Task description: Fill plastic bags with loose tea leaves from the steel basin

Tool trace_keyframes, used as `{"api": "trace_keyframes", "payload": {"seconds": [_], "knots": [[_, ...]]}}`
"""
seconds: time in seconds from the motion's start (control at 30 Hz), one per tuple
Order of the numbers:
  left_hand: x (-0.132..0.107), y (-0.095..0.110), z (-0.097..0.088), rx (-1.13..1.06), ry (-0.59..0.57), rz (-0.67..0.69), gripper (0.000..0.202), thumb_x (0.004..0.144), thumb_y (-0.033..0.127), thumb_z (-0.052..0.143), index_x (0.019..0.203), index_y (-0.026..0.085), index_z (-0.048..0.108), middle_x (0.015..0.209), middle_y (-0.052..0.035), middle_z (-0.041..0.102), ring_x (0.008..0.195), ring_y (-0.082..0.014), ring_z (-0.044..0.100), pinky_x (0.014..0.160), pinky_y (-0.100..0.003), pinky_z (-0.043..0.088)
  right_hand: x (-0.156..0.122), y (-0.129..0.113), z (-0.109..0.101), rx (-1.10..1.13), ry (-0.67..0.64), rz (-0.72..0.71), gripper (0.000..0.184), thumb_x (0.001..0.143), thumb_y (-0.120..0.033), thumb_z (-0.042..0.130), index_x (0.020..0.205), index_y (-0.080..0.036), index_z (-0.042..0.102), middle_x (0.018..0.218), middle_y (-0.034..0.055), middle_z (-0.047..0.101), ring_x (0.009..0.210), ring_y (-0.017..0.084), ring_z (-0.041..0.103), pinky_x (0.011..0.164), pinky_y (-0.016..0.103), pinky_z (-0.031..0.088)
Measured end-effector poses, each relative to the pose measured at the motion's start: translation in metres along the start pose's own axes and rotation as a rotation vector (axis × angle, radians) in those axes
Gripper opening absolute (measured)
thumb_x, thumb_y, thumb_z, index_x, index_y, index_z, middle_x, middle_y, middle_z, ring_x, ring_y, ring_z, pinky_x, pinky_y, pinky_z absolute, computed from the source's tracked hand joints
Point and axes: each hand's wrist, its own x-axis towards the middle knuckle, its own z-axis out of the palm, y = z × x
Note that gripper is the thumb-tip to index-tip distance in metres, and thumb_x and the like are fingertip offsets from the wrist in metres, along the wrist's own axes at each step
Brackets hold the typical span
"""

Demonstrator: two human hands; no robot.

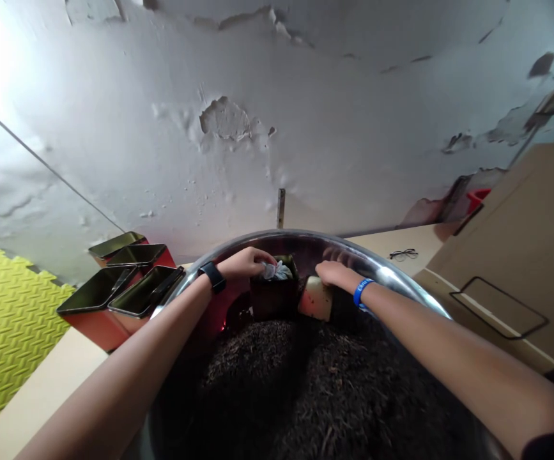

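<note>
Inside a large metal basin (289, 235), dark loose material like dried tea leaves (300, 383) forms a heap. A dark rectangular tin (273, 300) stands at the far side of the heap, with a crumpled whitish plastic bag (282, 272) in its mouth. My left hand (248, 262) is at the tin's rim, its fingers pinched on the bag. To the right, a pale cream, box-shaped piece (317, 298) leans at a tilt on the heap. My right hand (338, 275) is curled at its upper right corner; its fingertips are hidden.
Several open red tins (97, 297) stand left of the basin on a pale tabletop (32, 396). Eyeglasses (404, 254) lie right of it, near a big cardboard box (521, 243). A peeling wall (334, 128) rises behind; yellow foam matting (8, 332) is at the left.
</note>
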Motion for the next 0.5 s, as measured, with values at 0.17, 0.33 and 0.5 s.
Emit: {"api": "trace_keyframes", "payload": {"seconds": [0.17,0.33,0.5], "knots": [[-0.001,0.007,-0.001,0.137,0.014,0.005,0.034,0.067,0.034,0.058,0.095,0.015,0.060,0.087,-0.0036,0.062,0.075,-0.0154,0.053,0.064,-0.023,0.039,0.016,-0.007,-0.012,-0.091,-0.054,0.049,0.024,0.081,-0.032,0.050,0.096,-0.014,0.056,0.094,0.0074,0.058,0.083,0.016,0.055,0.073,0.035,0.045],[0.004,0.003,0.011,0.248,0.212,0.014,0.019,0.068,0.019,0.051,0.085,0.017,0.060,0.077,-0.0011,0.061,0.067,-0.0126,0.052,0.059,-0.022,0.038,0.014,-0.026,-0.028,-0.052,0.238,0.022,0.024,0.080,-0.024,0.043,0.098,-0.016,0.058,0.091,0.0127,0.061,0.085,0.024,0.055,0.074,0.037,0.040],[0.008,-0.008,0.015,0.217,0.321,-0.058,0.022,0.069,0.016,0.050,0.088,0.016,0.062,0.080,-0.0022,0.064,0.069,-0.0134,0.055,0.061,-0.021,0.040,0.004,-0.061,-0.023,0.104,0.439,-0.155,0.029,0.082,-0.025,0.039,0.107,-0.018,0.051,0.097,0.0076,0.059,0.086,0.018,0.053,0.078,0.031,0.039]]}}
